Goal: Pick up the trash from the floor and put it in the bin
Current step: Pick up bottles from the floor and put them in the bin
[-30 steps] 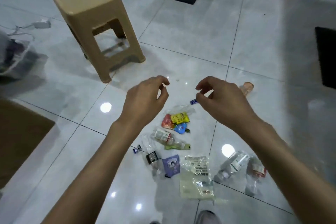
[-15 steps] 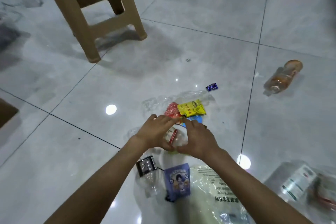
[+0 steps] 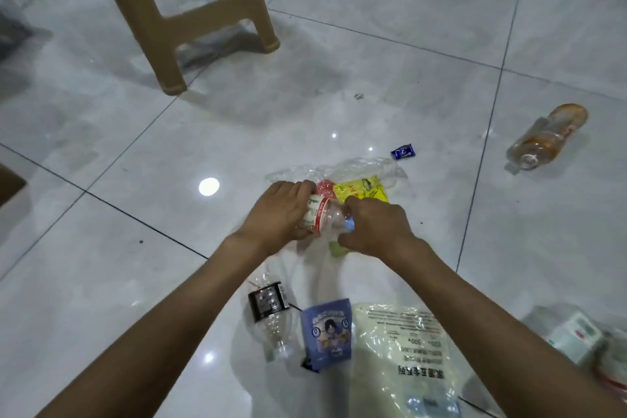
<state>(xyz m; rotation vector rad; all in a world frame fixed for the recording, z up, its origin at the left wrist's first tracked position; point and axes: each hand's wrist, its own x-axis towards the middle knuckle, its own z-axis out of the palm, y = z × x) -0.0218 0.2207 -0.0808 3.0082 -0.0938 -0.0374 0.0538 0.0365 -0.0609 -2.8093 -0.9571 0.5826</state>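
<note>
Trash lies scattered on the glossy tiled floor. My left hand point(image 3: 280, 214) grips the labelled end of a clear plastic bottle with a red and white label point(image 3: 320, 217). My right hand point(image 3: 375, 226) is closed on the same bottle's neck end, near its blue cap. Behind the hands lie a yellow wrapper point(image 3: 361, 192), a red wrapper point(image 3: 325, 187) and a clear plastic bag point(image 3: 356, 168). Nearer me lie a crushed bottle with a black label point(image 3: 269, 310), a blue pouch point(image 3: 329, 329) and a large printed plastic bag point(image 3: 405, 349). No bin is in view.
A tan plastic stool point(image 3: 183, 7) stands at the upper left. A small blue candy wrapper point(image 3: 402, 152) and an orange-tinted bottle point(image 3: 546, 139) lie to the right. More crumpled bottles point(image 3: 576, 336) sit at the lower right edge.
Both hands dropped from above the pile down onto it. They now hold the red-and-white-labelled bottle, which has come up slightly. The camera has moved closer to the floor.
</note>
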